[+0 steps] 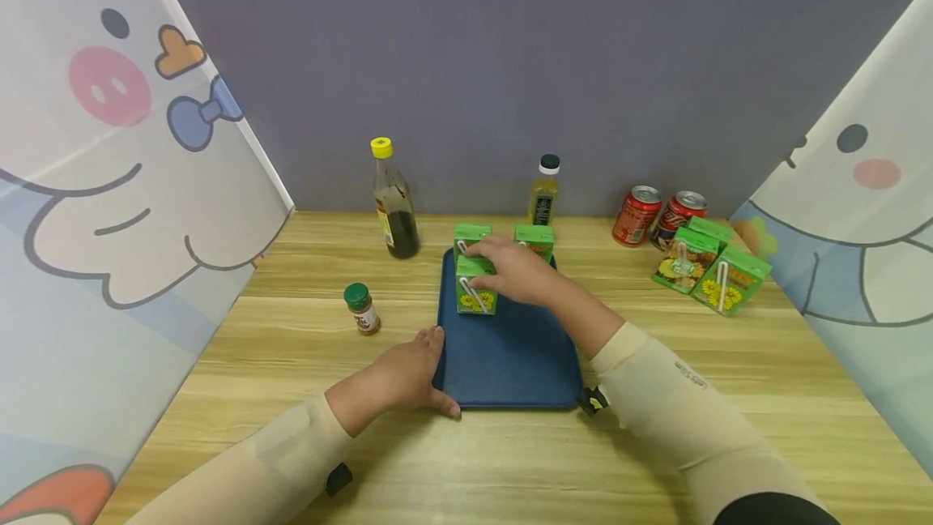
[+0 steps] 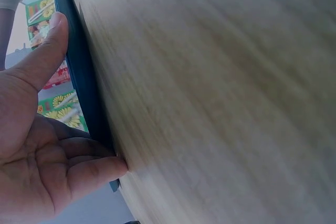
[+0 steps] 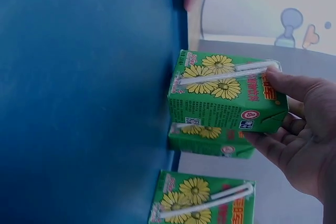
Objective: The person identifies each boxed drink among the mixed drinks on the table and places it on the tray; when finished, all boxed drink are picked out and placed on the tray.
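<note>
A green flower-printed carton [image 3: 226,90] stands upright on the blue tray [image 1: 510,359].

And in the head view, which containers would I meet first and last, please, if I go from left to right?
Green-capped jar → yellow-capped bottle → green carton in the right hand → dark-capped bottle → left red can → rightmost green carton.

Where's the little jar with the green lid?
In the head view, the jar stands on the wooden table, left of the blue rectangular tray, nearer the camera than the yellow-capped bottle of dark liquid.
</note>
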A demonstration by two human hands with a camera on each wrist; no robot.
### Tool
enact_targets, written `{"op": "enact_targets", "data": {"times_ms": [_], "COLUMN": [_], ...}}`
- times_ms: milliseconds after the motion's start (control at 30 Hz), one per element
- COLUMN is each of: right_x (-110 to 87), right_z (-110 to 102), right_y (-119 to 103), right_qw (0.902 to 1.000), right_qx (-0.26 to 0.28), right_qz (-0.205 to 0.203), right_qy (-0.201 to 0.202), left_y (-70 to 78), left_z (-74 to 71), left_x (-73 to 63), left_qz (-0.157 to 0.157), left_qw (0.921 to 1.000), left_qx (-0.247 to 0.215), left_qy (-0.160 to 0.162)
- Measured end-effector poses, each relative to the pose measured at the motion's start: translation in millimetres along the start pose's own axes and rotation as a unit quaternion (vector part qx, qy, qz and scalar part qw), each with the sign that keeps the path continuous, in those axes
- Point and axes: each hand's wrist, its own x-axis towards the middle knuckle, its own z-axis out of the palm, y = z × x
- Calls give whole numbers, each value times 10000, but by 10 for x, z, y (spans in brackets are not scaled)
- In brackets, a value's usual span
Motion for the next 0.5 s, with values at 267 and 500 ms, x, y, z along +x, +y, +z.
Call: {"op": "enact_targets", "data": {"times_ms": [267,500], "right_x": [33,-10], "right_z": [65,0], "right_y": [-12,34], "right_qw": [9996,9997], "right_qx": [-137,157], "right_qz": [31,47], "right_qy": [-230,-177], "left_y": [7,-3], "left_z": [3,8], "left_x": [11,3], "left_qz": [58,33], "left_qw": [10000,10000], "left_qx": [42,23], "left_qy": [14,-9]}}
